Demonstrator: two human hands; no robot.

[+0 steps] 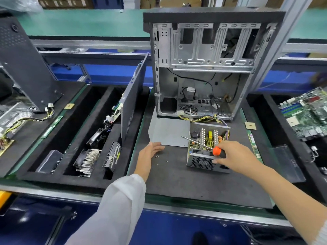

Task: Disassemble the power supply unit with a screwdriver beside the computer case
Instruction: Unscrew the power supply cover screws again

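Our right hand (231, 154) gripped the orange-and-black handle of the screwdriver (203, 145), its shaft slanting up and left across the open top of the power supply unit (206, 149), the tip clear of any screw. Our left hand (152, 151) lay open, fingers straight, at the near edge of the flat grey cover (168, 131) lying to the left of the unit. The unit sat on the dark mat (185, 183) just in front of the upright computer case (203, 68), its yellow and black wires trailing back toward the case. A few loose screws (161, 160) lay on the mat near our left hand.

With the lid off and the board exposed, we judged the next work to be the board's own screws. To do it well we needed to steady the housing with the free hand, seat the tip squarely before turning, and keep the shaft off the coils and heat sinks. The loose screws were best gathered aside, where a sleeve could not scatter them.
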